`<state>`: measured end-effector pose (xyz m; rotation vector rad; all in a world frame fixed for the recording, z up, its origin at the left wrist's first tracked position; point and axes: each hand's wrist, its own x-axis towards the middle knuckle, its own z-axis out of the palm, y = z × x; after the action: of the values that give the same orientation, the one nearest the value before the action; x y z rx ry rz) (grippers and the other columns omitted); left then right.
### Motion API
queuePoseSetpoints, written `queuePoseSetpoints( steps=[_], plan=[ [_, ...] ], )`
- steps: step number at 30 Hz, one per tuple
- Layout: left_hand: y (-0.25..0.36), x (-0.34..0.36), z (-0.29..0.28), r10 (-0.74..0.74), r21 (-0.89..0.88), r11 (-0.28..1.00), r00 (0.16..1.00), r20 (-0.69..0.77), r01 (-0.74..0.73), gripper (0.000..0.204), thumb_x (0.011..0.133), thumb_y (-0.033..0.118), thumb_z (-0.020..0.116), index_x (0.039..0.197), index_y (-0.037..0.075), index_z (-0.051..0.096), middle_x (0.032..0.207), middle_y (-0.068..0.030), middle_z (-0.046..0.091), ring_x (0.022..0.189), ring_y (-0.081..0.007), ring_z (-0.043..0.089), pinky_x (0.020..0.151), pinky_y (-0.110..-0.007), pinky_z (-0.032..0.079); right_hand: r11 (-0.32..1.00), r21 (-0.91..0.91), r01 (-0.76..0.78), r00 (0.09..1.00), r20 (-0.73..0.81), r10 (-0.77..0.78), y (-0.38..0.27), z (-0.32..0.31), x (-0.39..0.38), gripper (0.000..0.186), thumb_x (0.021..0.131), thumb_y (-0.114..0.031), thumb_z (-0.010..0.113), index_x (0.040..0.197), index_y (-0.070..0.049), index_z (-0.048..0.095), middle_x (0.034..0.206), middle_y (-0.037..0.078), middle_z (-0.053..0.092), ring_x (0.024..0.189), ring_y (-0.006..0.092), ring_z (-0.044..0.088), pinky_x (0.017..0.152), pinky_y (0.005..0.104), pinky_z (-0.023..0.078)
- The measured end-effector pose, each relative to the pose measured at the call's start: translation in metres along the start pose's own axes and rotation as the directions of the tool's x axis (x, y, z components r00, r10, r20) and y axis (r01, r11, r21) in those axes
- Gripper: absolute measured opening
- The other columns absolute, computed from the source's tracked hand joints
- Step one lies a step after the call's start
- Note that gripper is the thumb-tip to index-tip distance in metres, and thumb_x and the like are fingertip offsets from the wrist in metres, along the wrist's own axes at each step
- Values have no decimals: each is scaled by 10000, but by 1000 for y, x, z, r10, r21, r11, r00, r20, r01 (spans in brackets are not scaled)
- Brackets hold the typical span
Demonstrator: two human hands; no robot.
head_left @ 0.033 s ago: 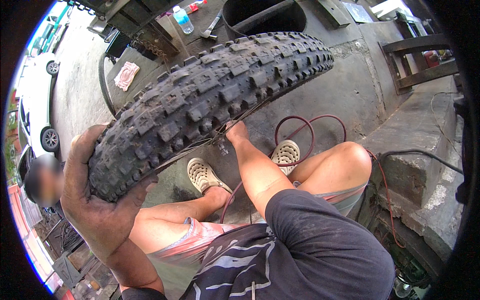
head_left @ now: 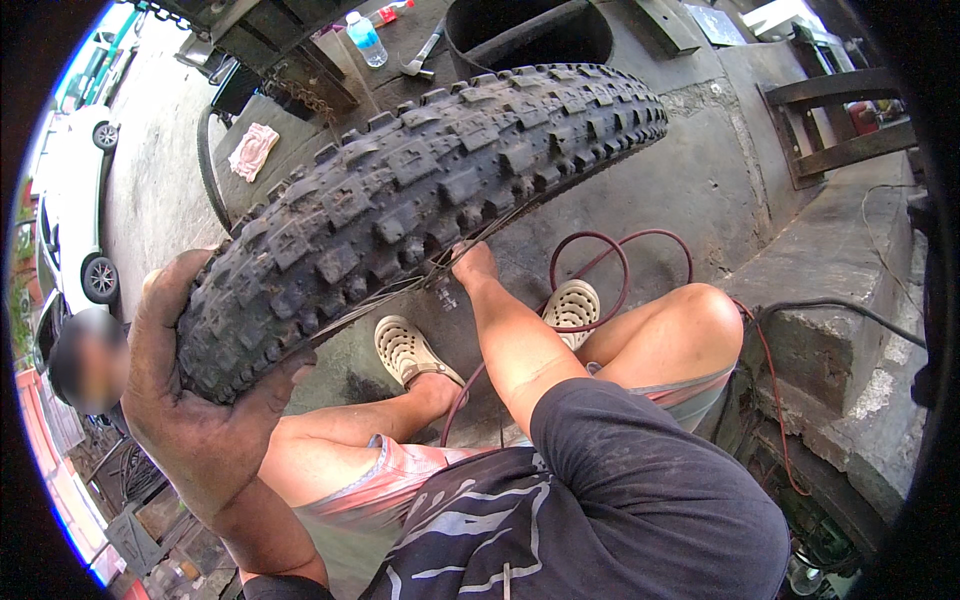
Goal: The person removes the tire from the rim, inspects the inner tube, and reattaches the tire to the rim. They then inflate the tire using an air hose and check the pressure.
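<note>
A black knobby tyre (head_left: 420,190) stretches across the middle of the view, its worn tread blocks turned toward me. My left hand (head_left: 200,400) is closed round its left end, thumb on one side and fingers on the other. Thin metal strands (head_left: 400,288), which look like spokes, show along the tyre's lower edge. My right hand (head_left: 474,262) reaches under that edge near the strands; its fingers are hidden, so what it holds cannot be made out.
A dark red hose (head_left: 628,270) loops on the floor by my clogs (head_left: 405,345). Beyond the tyre are a hammer (head_left: 425,52), a bottle (head_left: 367,42) and a round black container (head_left: 530,15). A pink cloth (head_left: 253,152) lies far left; a concrete ledge (head_left: 820,270) runs along the right.
</note>
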<state>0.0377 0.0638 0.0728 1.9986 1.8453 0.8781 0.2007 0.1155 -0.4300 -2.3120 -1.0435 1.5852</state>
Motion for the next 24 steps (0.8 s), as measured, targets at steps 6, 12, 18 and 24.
queuePoseSetpoints(
  steps=[6,12,18,24],
  plan=[
    [0,-1,2,3,-29,1000,1000,-15,-3,835,583,145,1012,1342,-14,701,1174,-142,780,1103,-236,764,1019,-352,575,1000,17,20,1000,-23,-20,0,0,-4,506,1050,-468,596,1251,-54,807,1391,245,735,1343,441,678,1109,520,551],
    [-9,10,-3,114,108,988,993,-2,-113,822,625,275,1025,1345,29,714,1155,-129,786,1061,-279,771,973,-379,582,992,-1,127,992,1,-127,5,-16,-17,499,1102,-439,544,1278,-36,780,1417,250,717,1375,436,651,1143,542,517],
    [2,19,-19,74,177,980,993,92,-90,676,709,262,975,1294,35,721,1133,-170,768,1100,-322,743,1008,-427,545,945,-327,-21,983,-181,-41,115,-46,31,457,1115,-425,579,1327,-70,773,1414,226,730,1328,393,699,1130,518,553],
    [-15,10,-25,188,200,959,979,73,-199,670,725,181,973,1321,31,709,1194,-199,764,1121,-407,733,992,-469,547,751,-654,-88,991,-135,-2,59,-206,4,370,1057,-315,672,1349,-120,788,1467,149,724,1370,339,688,1094,489,595]
  ],
)
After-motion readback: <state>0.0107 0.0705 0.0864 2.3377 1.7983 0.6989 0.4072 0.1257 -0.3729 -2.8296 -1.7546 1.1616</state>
